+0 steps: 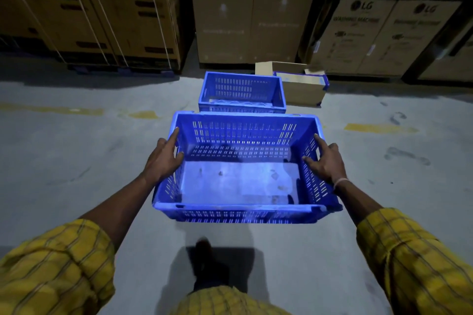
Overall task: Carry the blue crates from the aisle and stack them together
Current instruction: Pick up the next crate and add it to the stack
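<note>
I carry a blue slotted crate [238,181] in the air in front of me, above the grey floor. My left hand [163,158] grips its left wall, thumb inside and fingers along the rim. My right hand [325,161] grips the right wall the same way. The crate is empty apart from a few scraps on its pale bottom. A second blue crate [242,92] stands on the floor just beyond it, also open on top.
An open cardboard box [302,87] sits on the floor right of the far crate. Tall cartons [250,7] line the back, more on pallets at left [89,7] and right [384,33]. Worn yellow floor marks [378,128] cross the aisle. My foot [204,250] shows below.
</note>
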Demonstrator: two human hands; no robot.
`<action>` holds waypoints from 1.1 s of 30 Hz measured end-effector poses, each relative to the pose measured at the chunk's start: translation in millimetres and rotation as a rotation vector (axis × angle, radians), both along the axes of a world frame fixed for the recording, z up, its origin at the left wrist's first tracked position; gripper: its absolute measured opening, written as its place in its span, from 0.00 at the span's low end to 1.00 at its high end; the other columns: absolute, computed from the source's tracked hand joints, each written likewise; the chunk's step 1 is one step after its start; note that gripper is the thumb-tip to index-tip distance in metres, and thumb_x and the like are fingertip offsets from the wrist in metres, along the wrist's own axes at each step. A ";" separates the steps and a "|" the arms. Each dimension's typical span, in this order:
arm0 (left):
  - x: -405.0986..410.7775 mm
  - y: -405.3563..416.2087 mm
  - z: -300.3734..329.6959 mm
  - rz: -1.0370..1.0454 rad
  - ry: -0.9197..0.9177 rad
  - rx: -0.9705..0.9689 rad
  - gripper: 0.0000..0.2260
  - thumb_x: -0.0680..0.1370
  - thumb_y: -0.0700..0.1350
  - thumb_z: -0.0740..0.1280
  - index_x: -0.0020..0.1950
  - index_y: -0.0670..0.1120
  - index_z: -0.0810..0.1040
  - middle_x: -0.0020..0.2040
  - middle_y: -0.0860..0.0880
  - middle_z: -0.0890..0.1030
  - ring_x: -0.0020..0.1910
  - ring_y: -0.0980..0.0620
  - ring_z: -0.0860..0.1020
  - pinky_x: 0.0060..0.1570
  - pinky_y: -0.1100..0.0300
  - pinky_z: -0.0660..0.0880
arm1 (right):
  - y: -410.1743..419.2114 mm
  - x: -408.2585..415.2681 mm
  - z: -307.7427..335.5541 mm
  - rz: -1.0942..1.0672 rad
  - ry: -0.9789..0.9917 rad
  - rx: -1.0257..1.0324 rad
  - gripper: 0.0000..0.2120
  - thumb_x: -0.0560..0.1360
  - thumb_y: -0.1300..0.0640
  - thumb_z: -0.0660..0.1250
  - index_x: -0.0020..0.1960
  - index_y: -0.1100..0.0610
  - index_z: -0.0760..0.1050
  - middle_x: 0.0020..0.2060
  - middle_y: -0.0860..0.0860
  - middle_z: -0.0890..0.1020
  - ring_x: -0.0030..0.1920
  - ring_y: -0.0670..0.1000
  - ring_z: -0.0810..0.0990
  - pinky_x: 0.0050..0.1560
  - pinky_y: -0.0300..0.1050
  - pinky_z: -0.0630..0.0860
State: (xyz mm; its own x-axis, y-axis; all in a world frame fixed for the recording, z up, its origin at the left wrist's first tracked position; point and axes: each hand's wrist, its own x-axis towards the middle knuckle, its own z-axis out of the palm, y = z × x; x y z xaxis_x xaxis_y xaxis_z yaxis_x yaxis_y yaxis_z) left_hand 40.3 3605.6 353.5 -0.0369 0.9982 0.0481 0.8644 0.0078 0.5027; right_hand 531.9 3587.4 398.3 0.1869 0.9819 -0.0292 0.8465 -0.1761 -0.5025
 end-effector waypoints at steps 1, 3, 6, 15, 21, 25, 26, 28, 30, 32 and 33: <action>1.6 22.6 -0.4 -0.006 0.004 0.009 0.37 0.79 0.52 0.66 0.83 0.57 0.49 0.54 0.43 0.71 0.50 0.42 0.77 0.49 0.51 0.76 | 22.0 1.2 -1.1 -0.003 -0.003 0.009 0.41 0.73 0.46 0.73 0.80 0.48 0.58 0.57 0.60 0.70 0.51 0.64 0.78 0.56 0.53 0.75; 6.1 68.2 2.3 -0.006 -0.005 0.008 0.37 0.79 0.51 0.66 0.83 0.57 0.50 0.55 0.43 0.70 0.49 0.41 0.77 0.51 0.49 0.77 | 65.9 1.1 -1.9 -0.008 -0.007 0.017 0.41 0.73 0.47 0.74 0.80 0.49 0.58 0.57 0.61 0.70 0.50 0.64 0.77 0.55 0.52 0.75; 3.9 143.4 3.0 0.000 -0.021 0.004 0.36 0.80 0.51 0.66 0.83 0.58 0.49 0.56 0.44 0.69 0.49 0.40 0.78 0.51 0.49 0.76 | 135.0 -4.6 -2.4 -0.020 -0.007 0.024 0.41 0.73 0.47 0.74 0.80 0.48 0.58 0.58 0.62 0.70 0.53 0.65 0.78 0.58 0.54 0.75; -15.3 349.0 38.9 -0.021 0.002 0.010 0.36 0.79 0.51 0.66 0.83 0.56 0.51 0.59 0.40 0.71 0.52 0.37 0.78 0.54 0.49 0.76 | 328.3 -21.5 27.3 -0.068 0.012 0.035 0.37 0.74 0.53 0.73 0.79 0.48 0.60 0.59 0.63 0.70 0.55 0.67 0.77 0.60 0.55 0.74; -12.4 455.4 52.2 -0.002 -0.006 0.000 0.36 0.79 0.51 0.67 0.83 0.55 0.52 0.60 0.39 0.71 0.53 0.38 0.78 0.57 0.48 0.76 | 436.9 -22.0 38.8 -0.076 0.031 0.060 0.34 0.75 0.60 0.68 0.78 0.49 0.62 0.62 0.65 0.71 0.58 0.68 0.76 0.61 0.55 0.72; -6.3 517.8 45.9 0.000 -0.014 0.004 0.36 0.79 0.51 0.67 0.83 0.56 0.52 0.60 0.39 0.71 0.54 0.39 0.78 0.56 0.48 0.76 | 509.8 -18.1 32.9 -0.056 0.025 0.059 0.34 0.75 0.63 0.66 0.78 0.50 0.62 0.61 0.66 0.72 0.60 0.69 0.75 0.63 0.58 0.72; -4.4 531.0 43.4 0.010 -0.021 0.000 0.36 0.79 0.51 0.67 0.82 0.56 0.52 0.60 0.39 0.71 0.53 0.39 0.78 0.56 0.49 0.76 | 526.4 -16.6 29.8 -0.051 0.027 0.058 0.34 0.75 0.64 0.65 0.78 0.51 0.62 0.62 0.66 0.72 0.61 0.68 0.74 0.63 0.59 0.72; 1.6 555.4 38.4 0.023 -0.019 -0.008 0.36 0.79 0.51 0.67 0.82 0.56 0.52 0.61 0.40 0.70 0.52 0.40 0.79 0.55 0.49 0.76 | 554.9 -11.5 22.8 -0.045 0.037 0.054 0.34 0.74 0.66 0.64 0.78 0.51 0.62 0.65 0.65 0.72 0.63 0.67 0.74 0.64 0.60 0.72; 6.5 577.5 36.2 0.015 -0.011 -0.015 0.36 0.79 0.52 0.67 0.82 0.56 0.51 0.61 0.40 0.69 0.51 0.41 0.78 0.54 0.49 0.76 | 580.1 -6.1 17.8 -0.036 0.051 0.044 0.35 0.74 0.66 0.64 0.78 0.50 0.61 0.66 0.65 0.71 0.64 0.67 0.74 0.65 0.60 0.72; 9.8 595.8 30.4 0.013 -0.007 -0.028 0.35 0.80 0.52 0.66 0.82 0.57 0.50 0.61 0.41 0.68 0.50 0.43 0.78 0.53 0.50 0.75 | 602.5 -2.2 11.7 -0.030 0.062 0.029 0.35 0.74 0.67 0.62 0.79 0.50 0.61 0.66 0.65 0.70 0.63 0.68 0.74 0.64 0.60 0.73; 11.9 602.3 27.6 0.016 -0.005 -0.039 0.35 0.81 0.52 0.65 0.82 0.58 0.49 0.60 0.42 0.68 0.48 0.44 0.77 0.52 0.51 0.75 | 611.7 -1.1 8.4 -0.024 0.067 0.021 0.36 0.74 0.67 0.62 0.79 0.49 0.60 0.65 0.65 0.71 0.62 0.68 0.75 0.62 0.59 0.73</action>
State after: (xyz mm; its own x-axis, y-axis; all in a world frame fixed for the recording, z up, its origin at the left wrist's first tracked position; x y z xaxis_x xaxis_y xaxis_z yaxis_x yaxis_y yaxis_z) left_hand 52.2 4207.9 381.1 -0.0527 0.9986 0.0089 0.8615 0.0410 0.5061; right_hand 530.8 4199.1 406.7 0.2087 0.9778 -0.0215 0.8066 -0.1845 -0.5615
